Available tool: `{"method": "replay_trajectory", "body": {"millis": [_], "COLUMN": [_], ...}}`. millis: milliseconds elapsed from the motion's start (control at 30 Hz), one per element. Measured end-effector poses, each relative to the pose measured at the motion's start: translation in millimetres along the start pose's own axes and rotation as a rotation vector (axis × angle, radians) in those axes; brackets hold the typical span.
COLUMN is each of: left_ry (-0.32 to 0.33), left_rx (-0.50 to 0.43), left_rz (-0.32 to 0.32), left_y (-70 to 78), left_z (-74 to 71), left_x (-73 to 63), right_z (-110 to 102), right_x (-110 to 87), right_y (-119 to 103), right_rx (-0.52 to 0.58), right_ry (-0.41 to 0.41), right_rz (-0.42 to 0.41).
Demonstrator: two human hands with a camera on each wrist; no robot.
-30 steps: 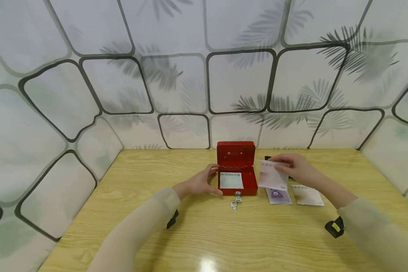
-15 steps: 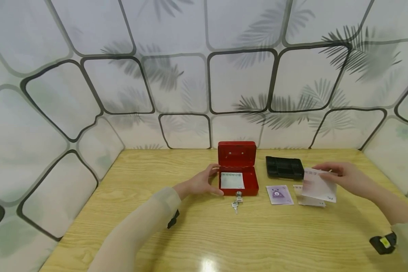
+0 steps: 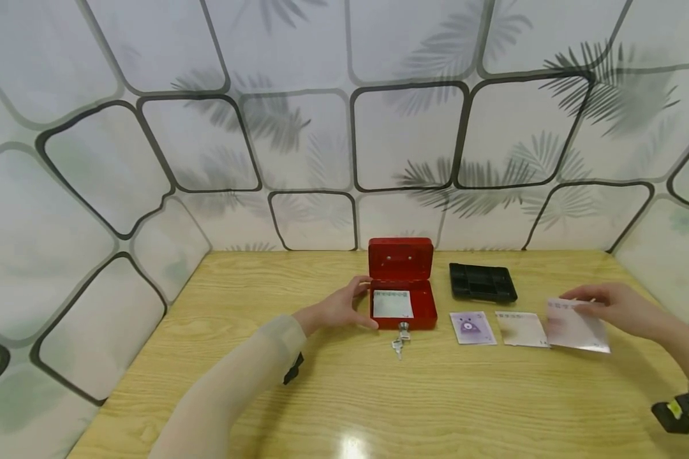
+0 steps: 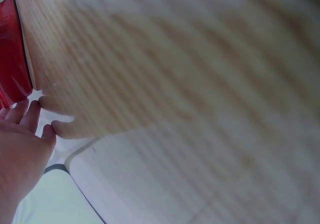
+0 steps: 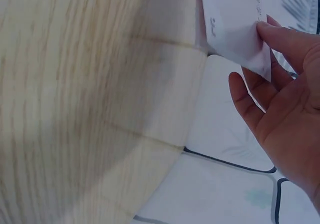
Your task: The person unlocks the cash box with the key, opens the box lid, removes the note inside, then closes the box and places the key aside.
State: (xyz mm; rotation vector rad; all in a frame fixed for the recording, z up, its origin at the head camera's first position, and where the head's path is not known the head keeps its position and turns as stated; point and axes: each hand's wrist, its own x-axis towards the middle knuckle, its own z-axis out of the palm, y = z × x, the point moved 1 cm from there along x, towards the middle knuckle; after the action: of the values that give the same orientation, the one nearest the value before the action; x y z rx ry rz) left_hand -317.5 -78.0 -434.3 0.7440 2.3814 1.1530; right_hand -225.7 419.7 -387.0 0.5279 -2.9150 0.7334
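Note:
A red cash box (image 3: 423,305) stands with its lid raised, a pale printed card (image 3: 393,304) lying in its left part. My left hand (image 3: 341,307) rests against the box's left side, thumb by the front corner; in the left wrist view its fingers (image 4: 31,115) reach the red wall. My right hand (image 3: 619,307) pinches a pinkish printed card (image 3: 575,324) between thumb and fingers, low over the table at the right. The same card (image 5: 235,26) hangs from the thumb and fingertips in the right wrist view. Left of it lie a cream card (image 3: 521,329) and a purple monster card (image 3: 473,327).
A black compartment tray (image 3: 482,283) sits behind the cards, right of the box. At the box's front hangs a lock (image 3: 404,331) with keys (image 3: 398,347) on the wood-grain table (image 3: 344,395). A patterned wall (image 3: 310,220) rises along the table's back and sides.
My right hand has carried the pinkish card rightward, from beside the red box past the purple and cream cards, uncovering them and the black tray. The left hand stays at the box.

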Motion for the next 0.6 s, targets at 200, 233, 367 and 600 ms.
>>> {"method": "replay_trajectory", "body": {"millis": [200,233,367,600], "left_ry": [0.001,0.002,0.005,0.001], "left_rx": [-0.019,-0.019,-0.013,-0.008], "left_rz": [0.01,0.011,0.006,0.001], "left_y": [-0.9,-1.0,0.0,1.6], "left_z": [0.8,1.0,0.9,0.0], "left_x": [0.2,0.2,-0.4,-1.9], "right_z": [4.0,5.0,12.4,24.1], "right_x": [-3.8,-4.4,-3.9,2.8], "right_y": [17.4,20.1,25.3,22.7], "right_rx": [-0.027,-0.025,-0.028,-0.034], "right_ry": [-0.039,-0.045,-0.033,-0.069], "right_rz": [0.018,0.019,0.013,0.068]}}
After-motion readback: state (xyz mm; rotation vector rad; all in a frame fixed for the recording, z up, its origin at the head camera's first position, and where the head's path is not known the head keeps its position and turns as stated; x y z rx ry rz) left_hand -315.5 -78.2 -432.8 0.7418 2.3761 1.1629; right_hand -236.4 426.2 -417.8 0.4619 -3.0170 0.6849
